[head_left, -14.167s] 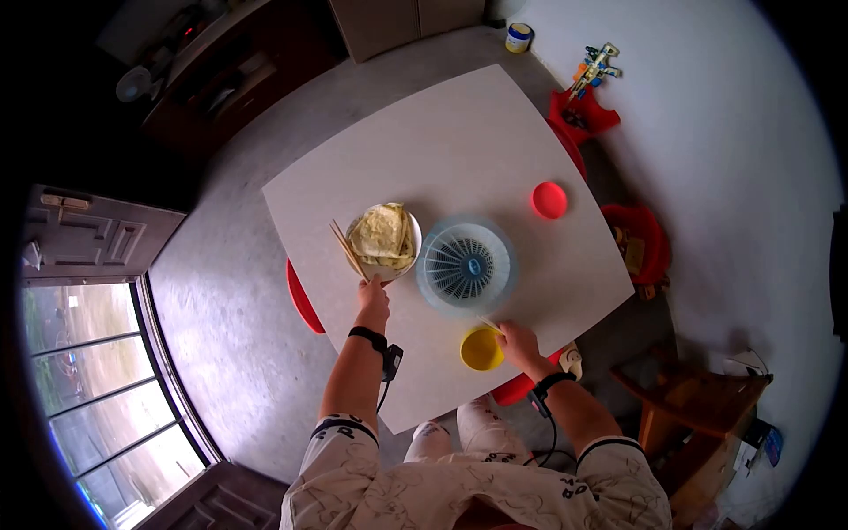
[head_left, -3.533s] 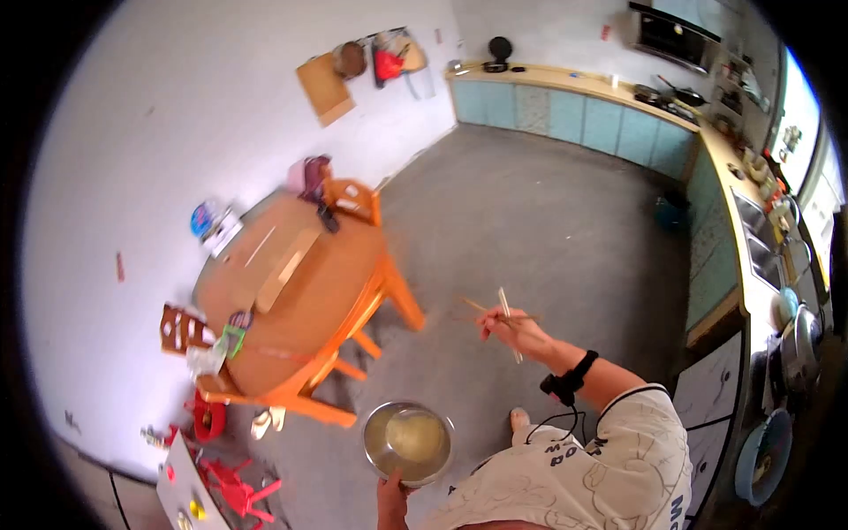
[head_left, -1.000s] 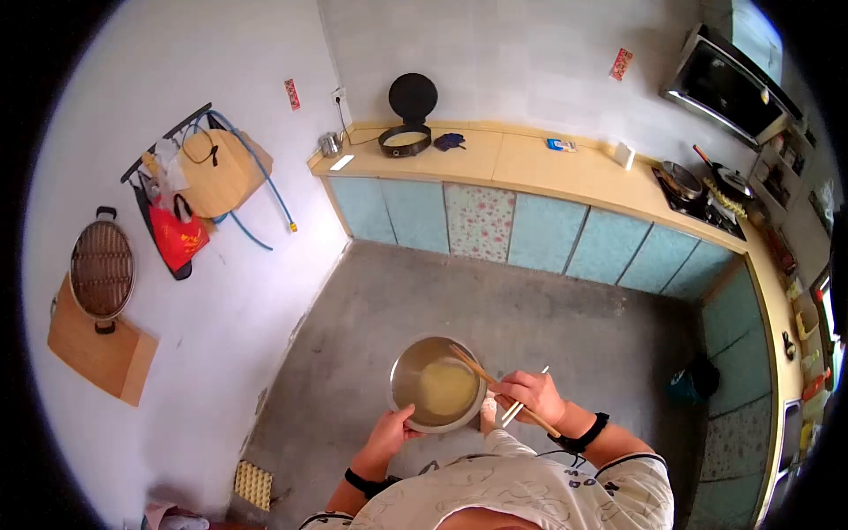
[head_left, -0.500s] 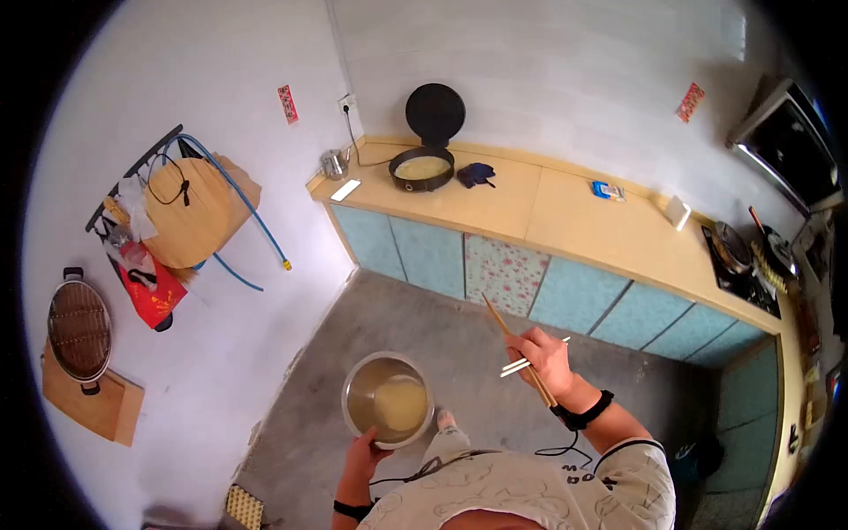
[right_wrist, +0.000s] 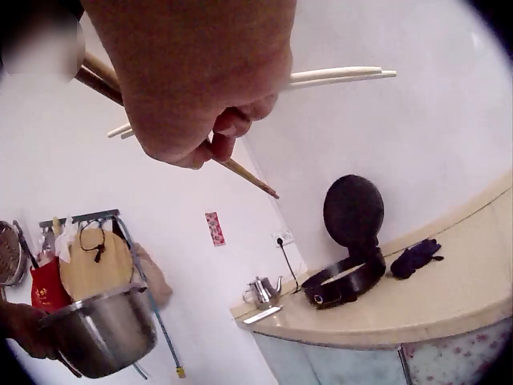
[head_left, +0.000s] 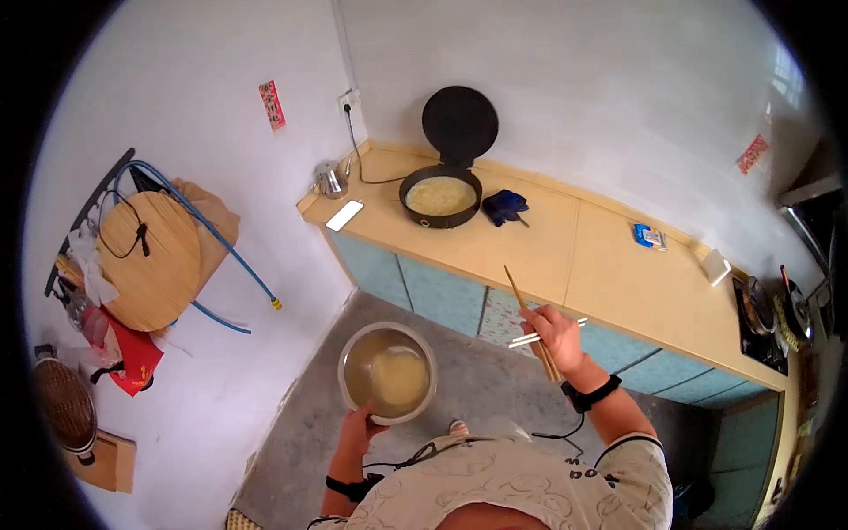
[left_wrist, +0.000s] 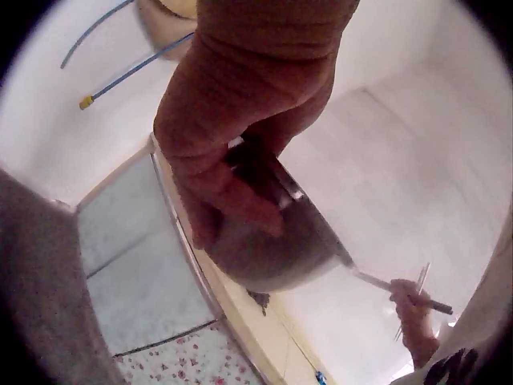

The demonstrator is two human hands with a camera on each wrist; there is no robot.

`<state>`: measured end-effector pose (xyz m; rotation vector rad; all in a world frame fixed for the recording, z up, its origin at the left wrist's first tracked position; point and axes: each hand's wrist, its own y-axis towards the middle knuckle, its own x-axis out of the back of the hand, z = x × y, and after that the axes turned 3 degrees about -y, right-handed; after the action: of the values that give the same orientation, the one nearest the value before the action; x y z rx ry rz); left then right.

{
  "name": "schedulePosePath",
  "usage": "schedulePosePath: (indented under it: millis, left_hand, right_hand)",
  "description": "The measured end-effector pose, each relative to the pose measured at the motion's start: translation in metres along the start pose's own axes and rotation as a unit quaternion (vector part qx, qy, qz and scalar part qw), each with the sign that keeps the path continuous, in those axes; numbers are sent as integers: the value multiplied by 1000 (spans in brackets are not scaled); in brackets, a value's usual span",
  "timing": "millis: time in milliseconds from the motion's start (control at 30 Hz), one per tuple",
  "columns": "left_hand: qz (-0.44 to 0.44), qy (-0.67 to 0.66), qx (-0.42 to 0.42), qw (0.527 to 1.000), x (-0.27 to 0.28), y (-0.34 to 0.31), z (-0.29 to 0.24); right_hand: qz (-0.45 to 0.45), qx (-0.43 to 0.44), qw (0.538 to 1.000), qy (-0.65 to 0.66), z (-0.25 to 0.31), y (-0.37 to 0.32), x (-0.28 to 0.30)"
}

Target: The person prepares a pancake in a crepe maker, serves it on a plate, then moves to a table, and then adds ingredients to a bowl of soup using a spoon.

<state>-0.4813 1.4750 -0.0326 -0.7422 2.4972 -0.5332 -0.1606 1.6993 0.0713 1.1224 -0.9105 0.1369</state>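
Observation:
My left hand grips the rim of a deep steel bowl, thumb on the inside, fingers under the wall in the left wrist view. Pale yellow batter lies in its bottom. In my right hand are brown chopsticks, tips pointing forward, and a pair of white chopsticks set crosswise. Ahead on the counter stands a round black electric griddle with its lid raised. A pale yellow pancake covers its plate. Both hands are short of the griddle.
On the wooden counter are a steel kettle, a flat white slab, a dark blue cloth and a blue packet. A stove with pans is far right. Light-blue cabinets front the counter.
From a table with a plate of pancakes, I have crossed the kitchen toward the counter. Over the last second the griddle has come nearer, and the chopsticks have moved away from the bowl.

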Motion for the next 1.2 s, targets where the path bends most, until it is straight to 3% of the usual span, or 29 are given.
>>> schedulePosePath:
  millis: [133, 267, 467, 533, 733, 833, 900, 1067, 1100, 1200]
  left_hand:
    - [-43, -31, 17, 998, 8, 30, -20]
    - [-153, -75, -4, 985, 9, 36, -23]
    - [-223, -155, -33, 962, -2, 56, -25]
    - [-255, -177, -49, 949, -10, 65, -28]
    - [-335, -241, -62, 909, -39, 95, -41]
    - [-348, -273, -108, 890, -56, 103, -47]
    - [-356, -270, -81, 891, -55, 109, -44]
    - [-359, -277, -111, 884, -66, 106, -32]
    - [-361, -272, -116, 884, -68, 102, -31]
    - [-387, -301, -122, 863, -71, 83, -14]
  right_hand:
    - [34, 4, 999, 6, -36, 47, -55]
    - [74, 41, 996, 18, -77, 107, -121]
    - [89, 137, 985, -50, -161, 200, -256]
    - [163, 132, 968, -135, -185, 226, -300]
    - [298, 135, 934, -144, -225, 285, -392]
    - [395, 141, 886, -197, -236, 290, -414]
    - [403, 160, 879, -197, -233, 292, -413]
    - [420, 222, 860, -186, -246, 279, -421]
    - [485, 198, 823, -218, -236, 288, -412]
    - [373, 165, 894, -185, -226, 291, -397]
